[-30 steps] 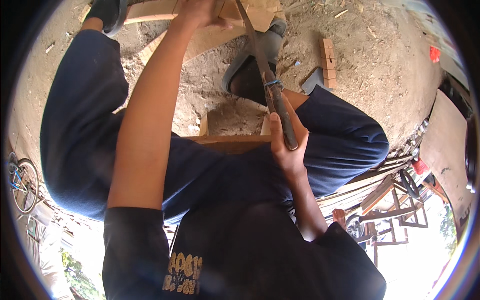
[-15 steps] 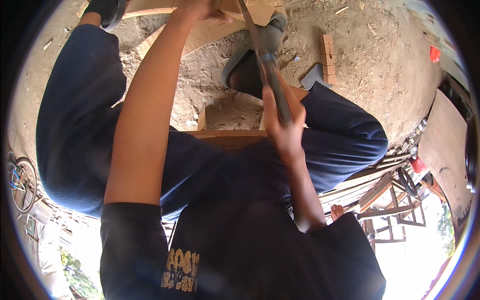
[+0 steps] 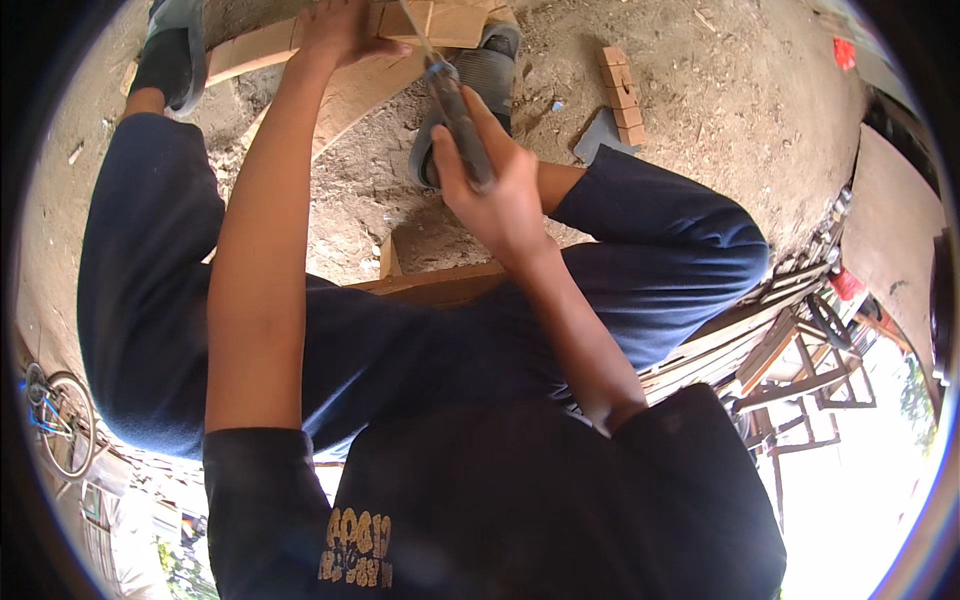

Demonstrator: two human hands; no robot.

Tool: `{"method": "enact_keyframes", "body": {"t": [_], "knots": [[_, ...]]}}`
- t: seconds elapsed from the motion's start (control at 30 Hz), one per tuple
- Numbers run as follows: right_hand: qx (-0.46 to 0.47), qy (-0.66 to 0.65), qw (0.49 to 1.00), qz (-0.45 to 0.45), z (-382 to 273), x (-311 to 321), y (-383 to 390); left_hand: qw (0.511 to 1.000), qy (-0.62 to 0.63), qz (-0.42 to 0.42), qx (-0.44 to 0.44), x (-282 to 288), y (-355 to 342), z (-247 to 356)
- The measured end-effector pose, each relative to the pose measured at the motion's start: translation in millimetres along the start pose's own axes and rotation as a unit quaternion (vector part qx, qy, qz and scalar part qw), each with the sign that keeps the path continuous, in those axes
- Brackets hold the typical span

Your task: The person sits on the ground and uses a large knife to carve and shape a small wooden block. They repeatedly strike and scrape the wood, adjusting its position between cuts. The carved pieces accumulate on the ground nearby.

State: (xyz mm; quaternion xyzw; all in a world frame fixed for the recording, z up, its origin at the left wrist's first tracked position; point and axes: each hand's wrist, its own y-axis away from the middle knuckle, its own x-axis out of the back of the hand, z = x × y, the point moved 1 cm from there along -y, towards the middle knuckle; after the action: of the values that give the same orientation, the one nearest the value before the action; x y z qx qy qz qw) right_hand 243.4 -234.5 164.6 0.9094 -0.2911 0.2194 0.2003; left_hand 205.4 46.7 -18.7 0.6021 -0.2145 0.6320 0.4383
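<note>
My left hand [image 3: 340, 38] lies on a curved piece of light wood [image 3: 250, 52] at the top of the view, its fingers spread and thumb held out. My right hand [image 3: 497, 190] is wrapped around the dark handle of a long-bladed tool [image 3: 462, 125] with a blue band where the handle meets the blade. The narrow blade, seen nearly edge-on, reaches up to the wood just right of my left hand. Its tip is cut off by the frame's top edge, and its exact kind cannot be made out. My sandalled foot [image 3: 490, 75] is close beside the wood.
Another light board [image 3: 365, 100] lies below the curved piece on the dirt floor [image 3: 720, 120]. To the right are a notched wooden block [image 3: 622, 95] and a flat grey piece [image 3: 603, 135]. A wooden frame [image 3: 800, 370] stands at the right, a bicycle [image 3: 62, 425] at the far left.
My right hand and the tool have moved up and left, tilting the handle further left. The whole view has shifted slightly, showing more of the curved wood and my left hand.
</note>
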Motion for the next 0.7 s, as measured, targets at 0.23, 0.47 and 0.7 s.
{"method": "enact_keyframes", "body": {"t": [0.23, 0.47, 0.7], "knots": [[0.015, -0.005, 1.000, 0.013, 11, 26, 39, 1.000, -0.013, -0.004, 0.026, 13, 4, 9], [0.044, 0.039, 0.998, -0.002, 3, 12, -4, 1.000, -0.011, -0.022, 0.019, -9, -3, -9], [0.031, -0.032, 0.998, 0.042, 3, 20, 21, 0.997, -0.010, -0.072, 0.027, 23, 3, 5]]}}
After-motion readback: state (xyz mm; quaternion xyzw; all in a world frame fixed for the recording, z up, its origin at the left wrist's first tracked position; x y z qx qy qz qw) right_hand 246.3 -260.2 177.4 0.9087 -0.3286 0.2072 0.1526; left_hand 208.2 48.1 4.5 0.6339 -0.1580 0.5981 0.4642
